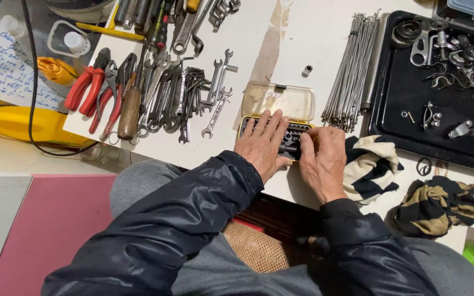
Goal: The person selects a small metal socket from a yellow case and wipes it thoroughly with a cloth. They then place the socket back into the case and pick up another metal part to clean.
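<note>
A small bit set case (297, 128) with a yellow base and a clear lid (278, 100) folded back lies open on the white table (303, 44) near its front edge. My left hand (263, 143) rests flat on the case's left half, fingers spread over the dark bits. My right hand (323, 161) is at the case's right end, its fingertips pinched on something small among the bits; what they hold is hidden. Both arms wear a dark shiny jacket.
Left of the case lie several spanners (215, 90), red-handled pliers (86, 87) and a wooden-handled tool (130, 109). A bundle of steel spokes (352, 71) and a black tray (401, 87) of small metal parts sit right. Striped rags (371, 167) lie by my right hand.
</note>
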